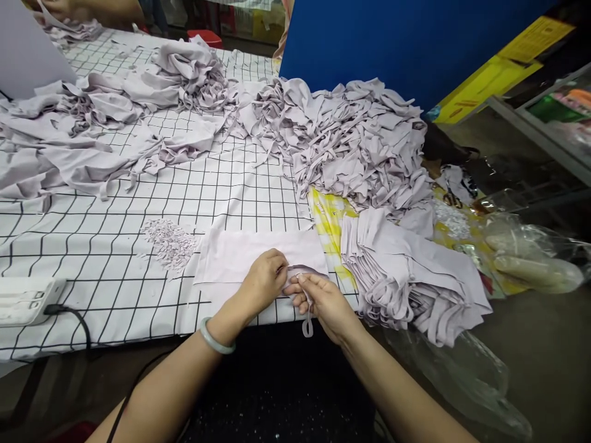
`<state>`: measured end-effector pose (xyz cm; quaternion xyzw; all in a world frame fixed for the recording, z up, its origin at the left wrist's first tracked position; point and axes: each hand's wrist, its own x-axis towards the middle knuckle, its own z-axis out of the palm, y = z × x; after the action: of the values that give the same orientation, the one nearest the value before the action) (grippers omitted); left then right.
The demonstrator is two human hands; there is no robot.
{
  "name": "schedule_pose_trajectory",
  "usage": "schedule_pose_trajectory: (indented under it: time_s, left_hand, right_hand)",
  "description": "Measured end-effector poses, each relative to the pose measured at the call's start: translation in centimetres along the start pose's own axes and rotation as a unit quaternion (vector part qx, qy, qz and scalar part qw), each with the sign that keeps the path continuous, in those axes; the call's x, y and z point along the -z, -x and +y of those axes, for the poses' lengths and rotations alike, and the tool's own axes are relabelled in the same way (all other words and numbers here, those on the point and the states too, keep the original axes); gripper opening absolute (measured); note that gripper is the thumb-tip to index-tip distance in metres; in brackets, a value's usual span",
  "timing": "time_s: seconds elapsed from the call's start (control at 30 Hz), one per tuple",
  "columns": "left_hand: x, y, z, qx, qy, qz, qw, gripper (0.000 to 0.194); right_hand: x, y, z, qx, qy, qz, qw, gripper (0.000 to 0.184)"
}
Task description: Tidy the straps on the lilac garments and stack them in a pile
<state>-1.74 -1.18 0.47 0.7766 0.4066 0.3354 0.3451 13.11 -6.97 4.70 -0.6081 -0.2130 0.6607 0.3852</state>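
Note:
A pale lilac fabric piece (231, 249) lies flat at the table's front edge. My left hand (266, 277), with a bangle on its wrist, is closed in a pinch on this fabric near its lower right part. Close beside it, my right hand (318, 298) has its thumb and fingers pinched on a narrow fabric strap, whose loop (307, 326) hangs below the fingers. What lies right between the fingertips is too small to make out. To the right sits a stack of matching fabric pieces (410, 271) with looped straps along its left side.
A large heap of lilac fabric pieces (355, 141) covers the back right, with more loose fabric (87, 154) at left. Small clippings (170, 245) lie left of my hands. A power strip (30, 301) is at the left edge. Another person's arm (106, 12) shows far left.

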Motion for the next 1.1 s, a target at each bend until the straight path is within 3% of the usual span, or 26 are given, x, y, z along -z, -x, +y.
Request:
schedule_pose_trajectory:
  time_s: [0.2, 0.77, 1.1]
  left_hand:
    - [0.7, -0.5, 0.7, 0.048, 0.022, -0.021, 0.998, 0.017]
    - [0.9, -0.9, 1.2, 0.098, 0.048, -0.039, 0.993, 0.019]
    - [0.9, -1.0, 1.7, 0.135, 0.053, -0.028, 0.989, 0.018]
  right_hand:
    - [-0.4, -1.0, -0.2, 0.016, -0.004, 0.047, 0.999, 0.034]
    - [-2.2, -1.7, -0.6, 0.067, 0.019, 0.119, 0.990, 0.021]
    - [-2.6, -1.4, 0.0, 0.078, 0.082, 0.121, 0.986, 0.022]
